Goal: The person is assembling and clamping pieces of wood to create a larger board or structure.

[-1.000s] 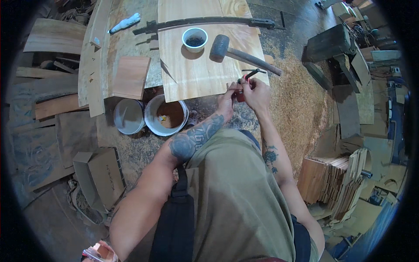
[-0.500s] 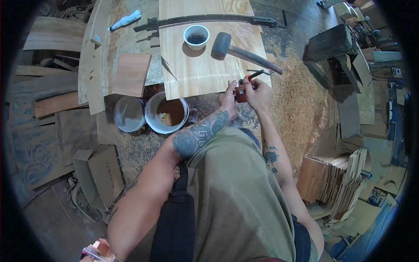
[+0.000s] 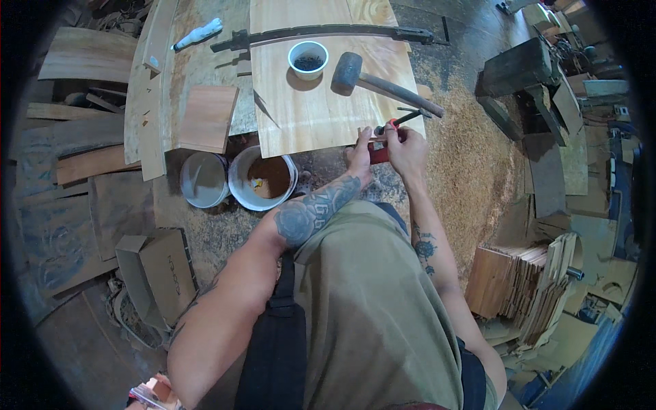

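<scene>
Just beyond the near edge of a pale wood board [image 3: 301, 130], my two hands work together on a red tool with a black T-bar handle [image 3: 378, 154], perhaps a small screw clamp. My left hand [image 3: 358, 160] is closed on its left side, thumb up. With thumb and fingers, my right hand [image 3: 408, 152] pinches it near the base of the black rod. The fingers hide much of the tool. On the board lie a mallet [image 3: 348, 71], its handle pointing toward my right hand, and a white cup [image 3: 308, 60] of small dark pieces.
A long dark bar clamp [image 3: 328, 30] lies across the board's far part. Left are a brown wood block [image 3: 206, 117], a whitish bottle [image 3: 198, 34] and two buckets [image 3: 292, 179] below. Sawdust [image 3: 471, 157] covers the floor at right, near stacked wood pieces [image 3: 488, 280].
The black T-bar has tilted slightly and shifted a little to the right. More of the red body shows between my hands, which stay closed on it. The view has shifted slightly.
</scene>
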Demonstrator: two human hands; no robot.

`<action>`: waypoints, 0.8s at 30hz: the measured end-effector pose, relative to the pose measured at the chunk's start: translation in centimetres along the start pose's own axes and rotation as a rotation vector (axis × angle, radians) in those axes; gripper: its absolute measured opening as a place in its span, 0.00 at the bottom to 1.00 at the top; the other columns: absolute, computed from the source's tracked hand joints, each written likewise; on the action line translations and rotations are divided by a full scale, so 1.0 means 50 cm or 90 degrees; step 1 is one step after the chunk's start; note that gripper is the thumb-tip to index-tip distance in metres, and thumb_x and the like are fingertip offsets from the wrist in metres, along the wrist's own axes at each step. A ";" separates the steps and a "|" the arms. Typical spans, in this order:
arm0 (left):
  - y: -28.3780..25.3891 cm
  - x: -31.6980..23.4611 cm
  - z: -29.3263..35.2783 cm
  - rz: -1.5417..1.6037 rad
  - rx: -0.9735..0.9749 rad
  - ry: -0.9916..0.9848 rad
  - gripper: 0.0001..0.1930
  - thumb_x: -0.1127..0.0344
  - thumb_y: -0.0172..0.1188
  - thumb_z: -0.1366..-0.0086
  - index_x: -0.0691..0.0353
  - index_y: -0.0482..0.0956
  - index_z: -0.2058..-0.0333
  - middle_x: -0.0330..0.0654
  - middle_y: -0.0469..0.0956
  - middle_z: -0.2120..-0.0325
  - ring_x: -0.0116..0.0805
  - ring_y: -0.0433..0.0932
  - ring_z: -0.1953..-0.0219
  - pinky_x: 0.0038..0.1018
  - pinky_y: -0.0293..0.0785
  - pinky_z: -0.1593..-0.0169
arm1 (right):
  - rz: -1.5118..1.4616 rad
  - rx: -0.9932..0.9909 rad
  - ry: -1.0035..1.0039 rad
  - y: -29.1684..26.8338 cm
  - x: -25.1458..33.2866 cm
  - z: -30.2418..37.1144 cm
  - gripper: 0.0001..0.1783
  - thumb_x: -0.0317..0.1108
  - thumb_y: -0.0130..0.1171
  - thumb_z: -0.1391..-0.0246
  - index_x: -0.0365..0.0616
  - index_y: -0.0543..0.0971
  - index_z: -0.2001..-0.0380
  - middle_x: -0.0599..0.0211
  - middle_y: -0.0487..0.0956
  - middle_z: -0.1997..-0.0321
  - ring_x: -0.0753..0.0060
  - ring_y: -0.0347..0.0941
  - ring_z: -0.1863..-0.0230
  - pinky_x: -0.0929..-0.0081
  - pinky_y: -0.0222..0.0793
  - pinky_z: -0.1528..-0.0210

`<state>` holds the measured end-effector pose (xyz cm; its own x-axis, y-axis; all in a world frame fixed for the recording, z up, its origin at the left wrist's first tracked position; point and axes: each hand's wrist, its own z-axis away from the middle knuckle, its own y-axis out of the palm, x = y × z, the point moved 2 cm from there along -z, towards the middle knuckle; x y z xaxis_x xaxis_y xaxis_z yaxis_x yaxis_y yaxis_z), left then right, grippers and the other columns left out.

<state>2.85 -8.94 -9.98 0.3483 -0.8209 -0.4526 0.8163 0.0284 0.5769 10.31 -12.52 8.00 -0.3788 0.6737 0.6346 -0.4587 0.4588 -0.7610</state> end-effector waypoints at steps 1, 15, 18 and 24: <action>-0.003 0.011 -0.010 0.000 0.001 0.001 0.24 0.46 0.72 0.39 0.63 0.84 0.58 0.40 0.82 0.62 0.29 0.80 0.60 0.33 0.79 0.54 | -0.001 -0.001 -0.001 0.001 0.001 0.004 0.22 0.50 0.62 0.41 0.39 0.88 0.66 0.52 0.85 0.73 0.52 0.85 0.69 0.60 0.78 0.62; 0.028 0.010 0.004 -0.035 -0.208 0.164 0.30 0.47 0.72 0.37 0.76 0.81 0.57 0.47 0.82 0.59 0.33 0.80 0.58 0.31 0.78 0.53 | 0.122 -0.220 -0.271 -0.142 0.059 0.017 0.22 0.43 0.68 0.43 0.34 0.83 0.55 0.46 0.84 0.54 0.57 0.83 0.50 0.64 0.75 0.47; 0.016 0.020 -0.013 -0.033 -0.228 0.149 0.32 0.47 0.73 0.38 0.77 0.80 0.55 0.47 0.82 0.58 0.33 0.80 0.57 0.32 0.78 0.52 | 0.238 -0.368 -0.467 -0.151 0.099 -0.026 0.32 0.48 0.69 0.47 0.39 0.76 0.44 0.43 0.77 0.42 0.44 0.74 0.40 0.60 0.73 0.42; 0.009 0.047 -0.036 0.042 -0.248 0.134 0.30 0.50 0.73 0.38 0.77 0.80 0.54 0.48 0.82 0.56 0.34 0.80 0.56 0.31 0.77 0.50 | 0.166 0.060 -0.328 -0.142 0.101 -0.054 0.24 0.40 0.65 0.43 0.38 0.76 0.46 0.46 0.80 0.50 0.45 0.78 0.49 0.55 0.74 0.45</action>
<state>4.86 -9.86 -12.00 0.4585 -0.6774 -0.5752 0.8879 0.3224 0.3281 13.82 -10.81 16.25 -0.8201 0.3784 0.4293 -0.3579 0.2462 -0.9007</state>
